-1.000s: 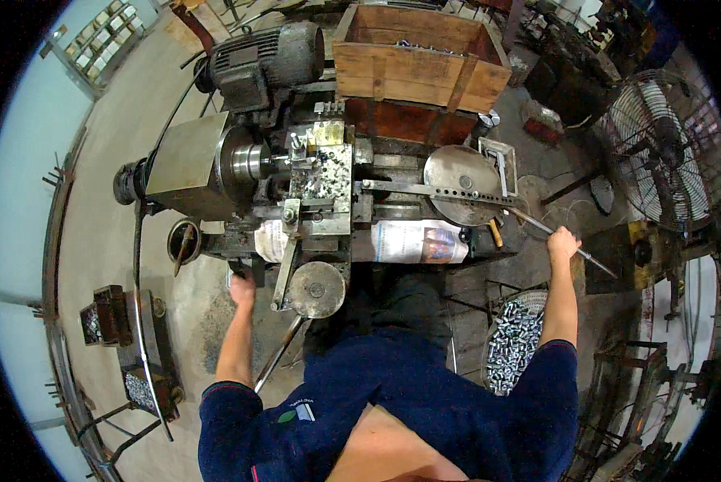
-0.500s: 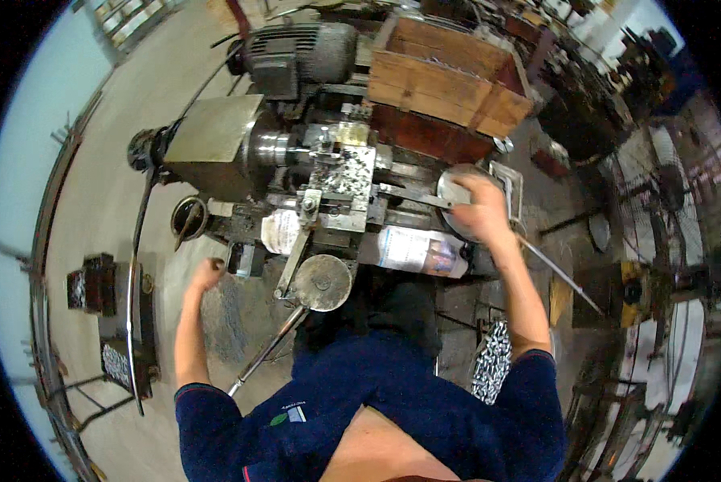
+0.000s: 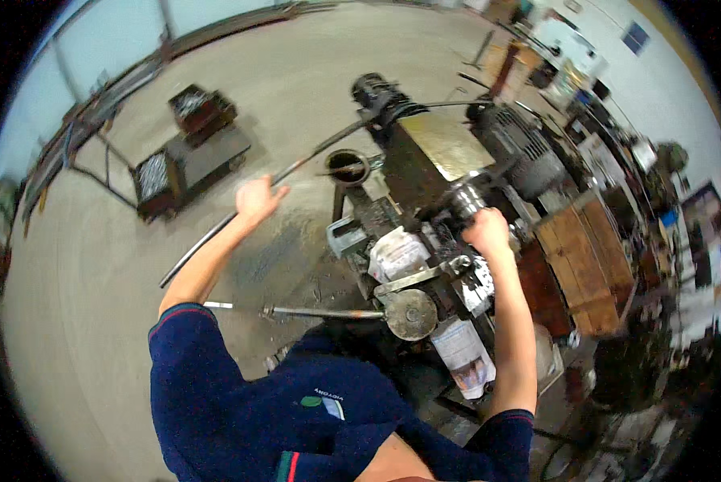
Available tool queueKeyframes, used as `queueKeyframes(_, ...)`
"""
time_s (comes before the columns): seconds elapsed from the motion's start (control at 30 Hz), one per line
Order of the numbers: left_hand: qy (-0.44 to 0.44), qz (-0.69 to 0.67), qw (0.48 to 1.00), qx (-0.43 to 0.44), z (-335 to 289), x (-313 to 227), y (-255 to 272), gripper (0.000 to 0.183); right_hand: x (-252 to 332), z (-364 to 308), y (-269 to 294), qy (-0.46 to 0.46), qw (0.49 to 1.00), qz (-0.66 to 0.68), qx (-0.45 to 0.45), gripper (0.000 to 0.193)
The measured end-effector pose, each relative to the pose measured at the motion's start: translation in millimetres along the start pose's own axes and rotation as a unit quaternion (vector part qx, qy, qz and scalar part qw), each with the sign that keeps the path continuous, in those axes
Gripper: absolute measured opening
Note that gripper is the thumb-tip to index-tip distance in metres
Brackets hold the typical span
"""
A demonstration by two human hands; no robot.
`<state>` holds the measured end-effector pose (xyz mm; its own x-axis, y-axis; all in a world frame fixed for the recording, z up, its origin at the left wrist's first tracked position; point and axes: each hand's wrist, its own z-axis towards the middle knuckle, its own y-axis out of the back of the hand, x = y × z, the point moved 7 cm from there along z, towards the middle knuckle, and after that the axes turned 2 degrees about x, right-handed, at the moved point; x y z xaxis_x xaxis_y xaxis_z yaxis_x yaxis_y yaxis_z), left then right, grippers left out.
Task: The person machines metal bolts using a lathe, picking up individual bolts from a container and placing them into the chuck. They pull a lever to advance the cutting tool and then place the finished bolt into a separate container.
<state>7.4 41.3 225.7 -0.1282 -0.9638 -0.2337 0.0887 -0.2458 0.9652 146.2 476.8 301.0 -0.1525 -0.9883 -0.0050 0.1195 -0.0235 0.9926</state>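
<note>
My left hand (image 3: 256, 198) is closed around a long metal lever bar (image 3: 208, 249) that slants up to the lathe's far end; the thumb sticks out and the other fingers are partly hidden. My right hand (image 3: 487, 230) is at the shiny spindle chuck (image 3: 466, 197), its fingers curled. Whatever they hold is too small or hidden to make out. Below that hand lies the tool slide (image 3: 478, 285), partly covered by my forearm. A round metal disc (image 3: 411, 314) with a rod handle (image 3: 320, 312) is nearer my body.
Behind the lathe are a ribbed motor (image 3: 521, 145) and a wooden crate (image 3: 589, 261). A dark pot (image 3: 347, 167) stands beside the headstock. White bags (image 3: 398, 255) lie along the bed. At the left, a low cart (image 3: 208, 157) carries boxes of small metal parts.
My view has turned left. My left hand has gone from beside the machine onto the lever bar. My right hand has moved from the lever by the round tray to the chuck.
</note>
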Motion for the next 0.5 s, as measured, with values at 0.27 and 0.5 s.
queueKeyframes(0.27, -0.033, -0.033, 0.997, 0.068, -21, -12, -6, 0.038, -3, -18, 19, -0.027, 0.997, 0.001, -0.078, 0.024)
queueKeyframes(0.5, -0.029, -0.185, 0.949, 0.255, 24, 31, -32, 0.031, -91, -81, 118, -0.121, 0.979, 0.033, -0.162, 0.025)
